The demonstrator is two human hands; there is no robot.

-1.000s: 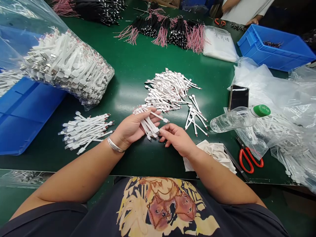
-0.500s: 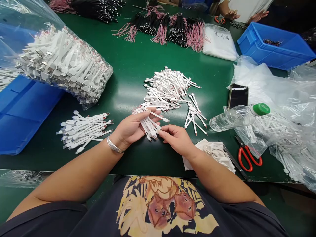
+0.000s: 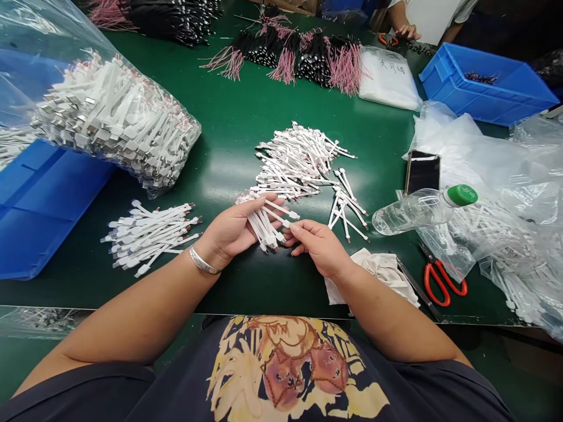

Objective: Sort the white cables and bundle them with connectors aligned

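Observation:
A loose bundle of short white cables (image 3: 263, 227) lies across my left hand (image 3: 233, 230), its thumb closed over them near their far ends. With thumb and fingers pinched, my right hand (image 3: 319, 245) grips the near end of one white cable (image 3: 281, 220) that sticks out of the bundle. Just beyond my hands is a large heap of white cables (image 3: 299, 161), with pinkish wire ends showing. Several cables (image 3: 347, 205) lie apart on its right side. Left of my left wrist sits another pile of white cables (image 3: 152, 234), laid roughly side by side.
A clear bag of white USB cables (image 3: 118, 123) leans over a blue bin (image 3: 48, 205). On the right are a bottle (image 3: 413, 211), phone (image 3: 423, 172), red-handled scissors (image 3: 444, 281), tweezers-like tool, cloth (image 3: 373, 275) and plastic bags. Black-and-pink wire bundles lie behind; a co-worker's hand (image 3: 407, 30) is beyond.
My right hand has shifted slightly and now pinches one cable drawn a little out from the bundle. My left hand keeps its hold. One of the co-worker's hands has gone from sight.

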